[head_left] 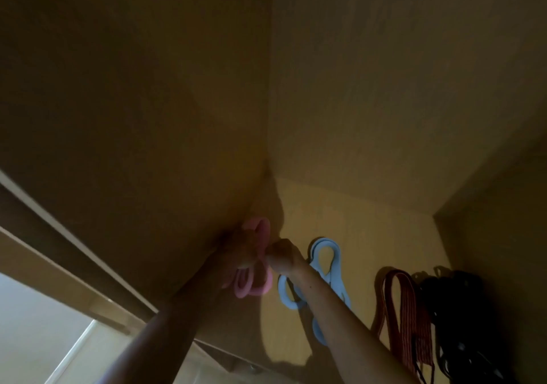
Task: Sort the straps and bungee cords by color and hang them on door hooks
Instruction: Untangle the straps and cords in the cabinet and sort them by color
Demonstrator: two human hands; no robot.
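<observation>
Two hands met at the pink straps (pixel 255 268), just left of the blue straps (pixel 325 260). Our right hand (pixel 281 255) pinched them; our left hand (pixel 233 249) touched them, its fingers too blurred to tell. Red cords (pixel 399 303) and black cords (pixel 455 312) hung right of the blue, cut off below.

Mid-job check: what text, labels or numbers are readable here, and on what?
None readable. No print shows on the pink straps, blue straps, red cords, black cords or yellow wall; the picture is dim and blurred, so small print could be missed.
</observation>
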